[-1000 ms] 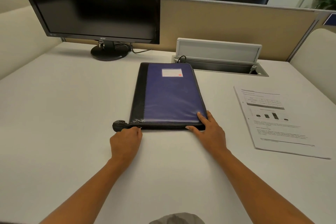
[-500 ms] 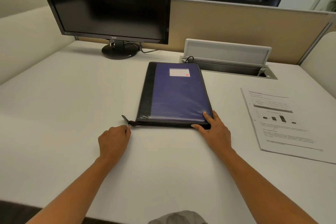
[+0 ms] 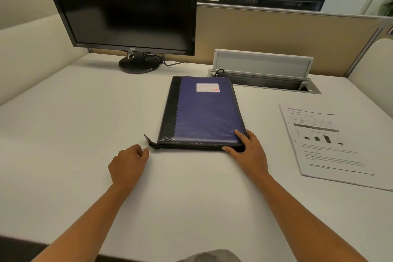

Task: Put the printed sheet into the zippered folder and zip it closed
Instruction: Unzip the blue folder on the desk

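Note:
A blue and black zippered folder point(image 3: 204, 112) lies flat and closed in the middle of the white desk point(image 3: 63, 134). My left hand point(image 3: 127, 165) sits at the folder's near left corner, fingertips pinched on the zipper pull point(image 3: 148, 148). My right hand point(image 3: 247, 152) rests on the near right corner, thumb on the front edge and fingers on the cover. The printed sheet point(image 3: 327, 144), with a table and a bar chart, lies on the desk to the right, apart from both hands.
A black monitor point(image 3: 127, 6) on a round stand stands at the back left. Behind the folder a cable box point(image 3: 263, 74) is set into the desk with its lid up. A beige partition point(image 3: 276, 34) closes the back.
My left hand shifted left from the folder's near edge to beyond its corner, taking the zipper pull. The right hand stayed on the near right corner. The camera view shifted.

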### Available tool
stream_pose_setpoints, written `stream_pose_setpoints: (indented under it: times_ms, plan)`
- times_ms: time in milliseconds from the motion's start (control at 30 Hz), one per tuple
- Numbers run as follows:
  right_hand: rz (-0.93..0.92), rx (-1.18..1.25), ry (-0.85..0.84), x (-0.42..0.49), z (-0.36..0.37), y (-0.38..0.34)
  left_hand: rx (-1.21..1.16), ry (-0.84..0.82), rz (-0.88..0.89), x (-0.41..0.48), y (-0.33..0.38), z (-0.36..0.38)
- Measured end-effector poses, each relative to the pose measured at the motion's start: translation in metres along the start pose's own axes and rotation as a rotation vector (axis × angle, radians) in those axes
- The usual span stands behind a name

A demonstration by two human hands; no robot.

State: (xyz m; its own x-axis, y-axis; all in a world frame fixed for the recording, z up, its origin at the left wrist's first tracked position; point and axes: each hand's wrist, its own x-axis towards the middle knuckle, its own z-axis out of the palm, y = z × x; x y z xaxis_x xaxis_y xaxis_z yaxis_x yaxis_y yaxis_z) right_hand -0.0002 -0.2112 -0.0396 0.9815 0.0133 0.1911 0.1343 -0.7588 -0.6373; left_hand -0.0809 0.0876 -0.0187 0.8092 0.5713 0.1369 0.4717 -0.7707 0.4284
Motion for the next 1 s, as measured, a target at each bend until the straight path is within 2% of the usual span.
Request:
stream_pose_setpoints:
  times_ms: [100,233,300,400,500,567,700,1000]
  plan:
    - [0.010,-0.017,-0.008,0.001,-0.001,0.000,-0.113,0.155,-0.003,-0.004,0.004,-0.001]
    - [0.025,0.047,-0.026,0.002,-0.004,0.000,-0.215,0.262,0.191,-0.009,0.017,-0.001]
    - [0.036,0.091,-0.052,0.003,-0.008,-0.001,-0.201,0.230,0.339,-0.008,0.026,0.000]
    - [0.041,0.183,-0.080,0.006,-0.012,-0.003,-0.141,0.061,0.495,-0.003,0.041,0.008]
    - [0.106,0.387,-0.069,0.008,-0.014,-0.009,-0.100,-0.148,0.395,0.002,0.054,0.017]
    - [0.163,0.557,-0.042,0.009,-0.016,-0.013,-0.065,-0.194,0.330,0.004,0.057,0.023]
    - [0.225,0.825,0.075,0.010,-0.021,-0.022,-0.010,-0.202,0.300,0.007,0.059,0.027]
    - [0.118,1.026,0.181,0.022,-0.034,-0.063,-0.061,-0.141,0.308,0.013,0.060,0.025]
